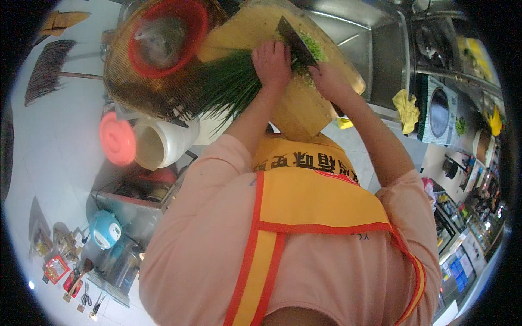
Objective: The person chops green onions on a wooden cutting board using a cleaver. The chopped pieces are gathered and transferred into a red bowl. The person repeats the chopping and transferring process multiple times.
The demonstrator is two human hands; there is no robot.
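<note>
My left hand [272,63] holds a thick bunch of long green stalks, which look like Chinese chives or scallions [228,83], down on a wooden cutting board [301,112]. The leafy ends fan out to the left past the board's edge. In my right hand [329,83] is a cleaver, its dark blade [294,40] angled across the board close beside my left fingers. Finely chopped greens [312,47] lie along the blade's far right side. Pale scraps [308,77] are scattered nearer me.
Left of the board, a woven bamboo basket [116,71] holds a red plastic basin [197,20] with a clear bag inside. Below it stand a white bucket [179,140] and a pink lid [117,139]. A steel sink [387,61] adjoins the right, with a yellow cloth [405,111] on its edge.
</note>
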